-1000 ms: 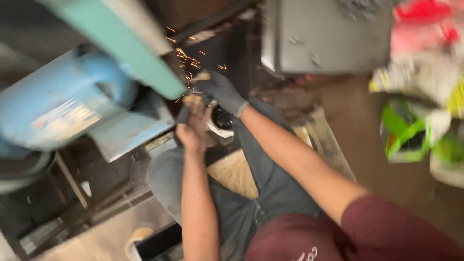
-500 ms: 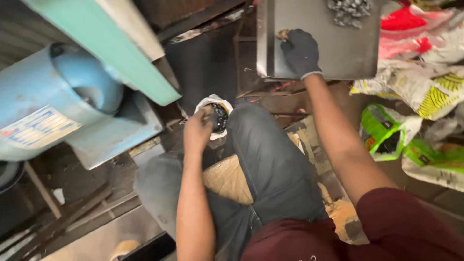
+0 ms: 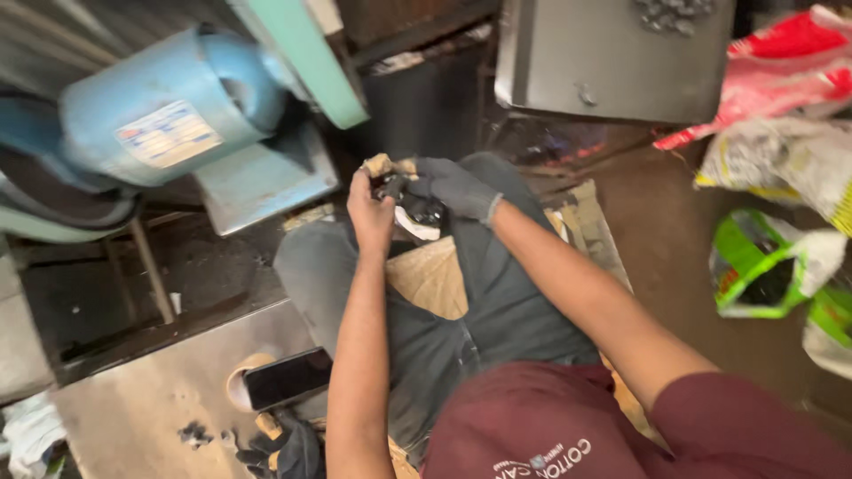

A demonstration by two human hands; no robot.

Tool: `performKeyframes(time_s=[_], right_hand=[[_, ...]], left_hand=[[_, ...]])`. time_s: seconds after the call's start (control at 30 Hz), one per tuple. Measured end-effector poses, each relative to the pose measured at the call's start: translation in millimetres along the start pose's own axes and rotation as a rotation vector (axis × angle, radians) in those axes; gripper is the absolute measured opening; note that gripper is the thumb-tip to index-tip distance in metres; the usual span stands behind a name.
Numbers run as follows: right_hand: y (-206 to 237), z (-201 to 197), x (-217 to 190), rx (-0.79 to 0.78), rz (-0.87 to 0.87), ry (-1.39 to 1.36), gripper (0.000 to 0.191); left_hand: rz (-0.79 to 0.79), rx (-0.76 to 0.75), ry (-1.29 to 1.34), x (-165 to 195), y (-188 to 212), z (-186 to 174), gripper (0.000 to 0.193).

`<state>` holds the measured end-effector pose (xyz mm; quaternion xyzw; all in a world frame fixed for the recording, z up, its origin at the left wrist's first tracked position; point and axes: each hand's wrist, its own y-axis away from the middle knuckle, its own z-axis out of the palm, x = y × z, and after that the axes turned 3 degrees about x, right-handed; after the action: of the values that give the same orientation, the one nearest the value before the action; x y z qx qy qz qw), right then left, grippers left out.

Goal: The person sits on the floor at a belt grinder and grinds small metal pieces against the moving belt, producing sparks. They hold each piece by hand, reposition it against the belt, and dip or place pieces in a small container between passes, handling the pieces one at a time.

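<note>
From the head camera, looking down over the person's own lap: the left hand (image 3: 371, 208) is bare and closed around a small dark part (image 3: 390, 184), its fingers curled over the piece just above the knees. The right hand (image 3: 453, 188), in a dark grey work glove, meets it from the other side, gloved fingertips pinched on the same small dark part, so both hands hold it between them. What exactly the part is cannot be told; it is mostly covered by the fingers. Directly beneath the hands a crumpled white and black cloth (image 3: 419, 217) rests on the grey trousers (image 3: 497, 302), between the thighs.

To the upper left stands a pale blue electric motor (image 3: 169, 111) with a label on its housing, mounted beside a green machine frame (image 3: 306, 53). Well above the hands, at the top of the view, a grey metal tray (image 3: 612, 71) carries a small heap of dark metal pieces (image 3: 667, 14) at its far edge. At lower left a smartphone (image 3: 286, 377) lies dark-screened on a steel plate (image 3: 151, 399), just beside a spare dark glove (image 3: 284, 448). On the right, on the brown floor, lie a green and white sack (image 3: 763, 262) and a red and white sack (image 3: 781, 62), well apart from the hands.
</note>
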<state>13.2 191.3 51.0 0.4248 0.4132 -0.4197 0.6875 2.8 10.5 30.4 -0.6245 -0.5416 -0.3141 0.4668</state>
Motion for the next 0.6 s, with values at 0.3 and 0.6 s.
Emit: performKeyframes(time_s=[0.3, 0.6], right_hand=[[-13, 2, -37, -0.100, -0.454, 0.741, 0.028], [-91, 8, 21, 0.109, -0.323, 0.550, 0.035]], left_hand=[[-0.166, -0.064, 0.519, -23, -19, -24, 0.039], [-0.652, -0.060, 0.610, -95, -28, 9, 0.038]])
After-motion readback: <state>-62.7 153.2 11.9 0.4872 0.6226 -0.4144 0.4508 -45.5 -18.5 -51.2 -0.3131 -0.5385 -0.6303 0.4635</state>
